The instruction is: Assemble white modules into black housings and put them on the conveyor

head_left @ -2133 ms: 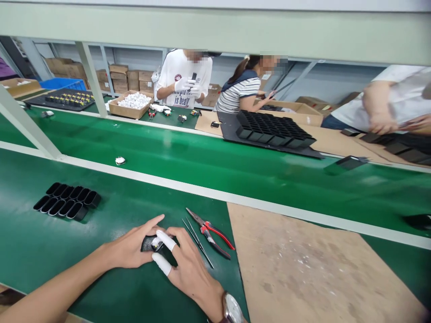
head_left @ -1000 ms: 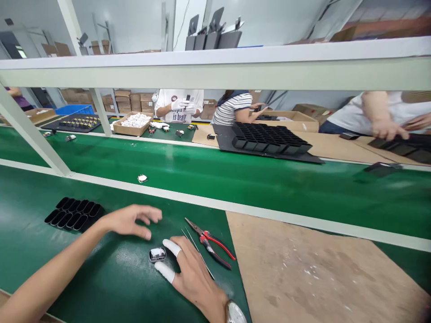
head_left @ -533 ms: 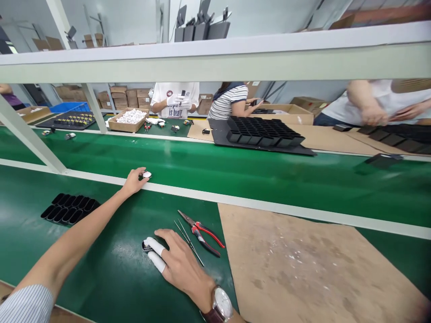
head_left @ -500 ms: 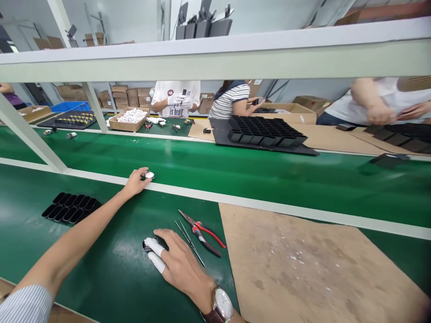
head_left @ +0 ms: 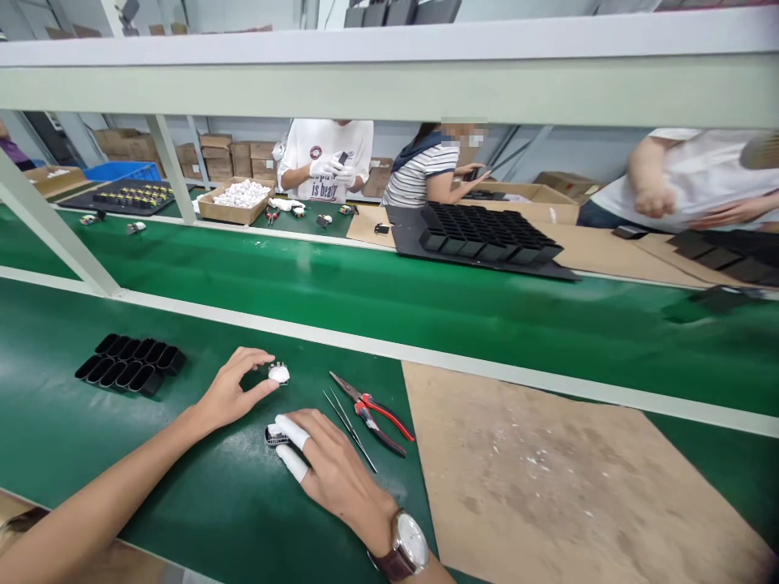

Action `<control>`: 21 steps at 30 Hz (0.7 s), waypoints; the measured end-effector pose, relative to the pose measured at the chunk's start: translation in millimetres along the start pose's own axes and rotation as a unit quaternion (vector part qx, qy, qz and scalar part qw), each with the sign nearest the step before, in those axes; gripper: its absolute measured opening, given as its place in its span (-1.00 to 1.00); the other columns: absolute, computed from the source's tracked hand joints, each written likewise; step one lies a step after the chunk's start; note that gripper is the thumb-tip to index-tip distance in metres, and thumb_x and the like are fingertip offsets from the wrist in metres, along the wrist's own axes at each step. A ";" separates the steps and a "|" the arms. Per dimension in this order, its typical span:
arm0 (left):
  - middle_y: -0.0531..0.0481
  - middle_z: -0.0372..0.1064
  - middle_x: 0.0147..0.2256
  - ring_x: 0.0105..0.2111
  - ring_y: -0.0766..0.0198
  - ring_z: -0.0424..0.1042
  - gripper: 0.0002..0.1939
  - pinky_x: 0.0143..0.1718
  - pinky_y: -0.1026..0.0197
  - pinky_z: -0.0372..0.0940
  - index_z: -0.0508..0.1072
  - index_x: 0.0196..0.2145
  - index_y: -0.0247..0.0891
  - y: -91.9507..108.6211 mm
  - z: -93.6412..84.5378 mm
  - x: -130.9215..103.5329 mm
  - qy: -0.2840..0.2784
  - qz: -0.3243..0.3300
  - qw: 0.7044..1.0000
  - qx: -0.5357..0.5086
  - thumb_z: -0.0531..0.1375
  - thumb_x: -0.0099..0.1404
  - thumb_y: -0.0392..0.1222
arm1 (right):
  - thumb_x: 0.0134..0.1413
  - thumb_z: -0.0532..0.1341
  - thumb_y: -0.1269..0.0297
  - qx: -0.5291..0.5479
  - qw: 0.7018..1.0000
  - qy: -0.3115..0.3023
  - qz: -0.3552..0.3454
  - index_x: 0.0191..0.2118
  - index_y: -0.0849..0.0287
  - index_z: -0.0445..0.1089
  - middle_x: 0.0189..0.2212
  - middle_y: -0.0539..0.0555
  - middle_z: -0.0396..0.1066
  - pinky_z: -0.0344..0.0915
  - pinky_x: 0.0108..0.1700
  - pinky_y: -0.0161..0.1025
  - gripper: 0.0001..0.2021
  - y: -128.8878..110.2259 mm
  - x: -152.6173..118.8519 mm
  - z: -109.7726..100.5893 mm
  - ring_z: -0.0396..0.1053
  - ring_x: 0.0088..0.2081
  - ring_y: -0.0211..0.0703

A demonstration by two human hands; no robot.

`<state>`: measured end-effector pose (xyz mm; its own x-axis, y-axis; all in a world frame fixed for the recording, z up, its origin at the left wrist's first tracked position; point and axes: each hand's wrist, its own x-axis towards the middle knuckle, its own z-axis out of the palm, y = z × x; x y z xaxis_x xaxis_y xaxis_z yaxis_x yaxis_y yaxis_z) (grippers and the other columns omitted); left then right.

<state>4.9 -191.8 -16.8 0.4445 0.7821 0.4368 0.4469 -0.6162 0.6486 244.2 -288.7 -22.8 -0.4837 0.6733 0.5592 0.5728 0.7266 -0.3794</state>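
My left hand (head_left: 234, 389) pinches a small white rounded part (head_left: 279, 374) between thumb and fingertips, just above the green bench; tiny details show along its top edge. Closer to me, my right hand (head_left: 337, 454), with white finger cots on thumb and index finger and a watch on the wrist, grips a small black oval housing (head_left: 269, 438). Something light-coloured shows inside that housing, too small to make out. To the right of this hand lie tweezers (head_left: 350, 430) and red-and-black long-nose pliers (head_left: 371, 412).
Black oval shells (head_left: 131, 362) stand in rows at left. A brown board (head_left: 565, 478) covers the bench at right. Beyond a white rail (head_left: 316, 333) runs a green belt (head_left: 341, 294). A slanted post (head_left: 58, 219) rises at left. Co-workers sit across the belt.
My left hand has come back from the belt, over the rail, with the white part, and is now beside my right hand. The right hand keeps its hold on the black housing.
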 end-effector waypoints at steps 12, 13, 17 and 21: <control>-0.12 0.46 0.03 0.04 -0.02 0.50 -0.31 0.07 0.00 0.46 0.38 0.24 -0.11 28.3 1.2 -32.9 -0.244 -0.061 0.967 -0.044 0.47 0.25 0.08 | 0.38 0.09 0.45 -0.353 0.924 -0.063 0.134 0.02 0.32 0.43 -0.05 0.36 0.51 0.52 -0.13 -0.01 -0.78 5.2 -34.1 -20.4 0.51 -0.10 0.15; -0.12 0.46 0.03 0.06 -0.03 0.50 -0.37 0.07 0.00 0.45 0.40 0.22 -0.12 28.3 2.4 -32.9 -0.245 -0.060 0.967 -0.044 0.45 0.28 0.05 | 0.34 0.08 0.52 -0.364 0.919 -0.071 0.132 -0.03 0.28 0.44 -0.06 0.34 0.51 0.51 -0.13 -0.02 -0.77 6.8 -37.9 -17.5 0.50 -0.11 0.13; -0.13 0.46 0.12 0.13 -0.01 0.46 -0.49 0.17 0.01 0.38 0.41 0.24 -0.11 24.4 4.3 -35.0 -0.242 -0.032 0.968 -0.059 0.37 0.37 -0.12 | 0.22 0.00 0.64 -0.348 0.928 -0.057 0.119 -0.02 0.24 0.42 -0.22 0.22 0.49 0.49 -0.20 -0.07 -0.64 10.8 -39.6 -11.3 0.48 -0.20 0.05; -0.14 0.42 0.24 0.19 -0.08 0.41 -0.29 0.27 -0.08 0.26 0.29 0.37 -0.07 19.7 3.9 -34.8 -0.284 -0.010 0.956 -0.069 0.40 0.33 -0.18 | 0.35 0.03 0.52 -0.207 0.969 -0.009 0.135 0.17 0.25 0.33 -0.15 0.19 0.44 0.46 -0.34 -0.19 -0.65 -2.5 -28.0 -18.5 0.49 -0.26 -0.05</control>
<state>1.3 -231.5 -21.7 0.8042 0.5930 0.0401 0.3706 -0.5531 0.7461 268.6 -312.0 -23.8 -0.2888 0.8357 0.4670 0.8946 0.4093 -0.1793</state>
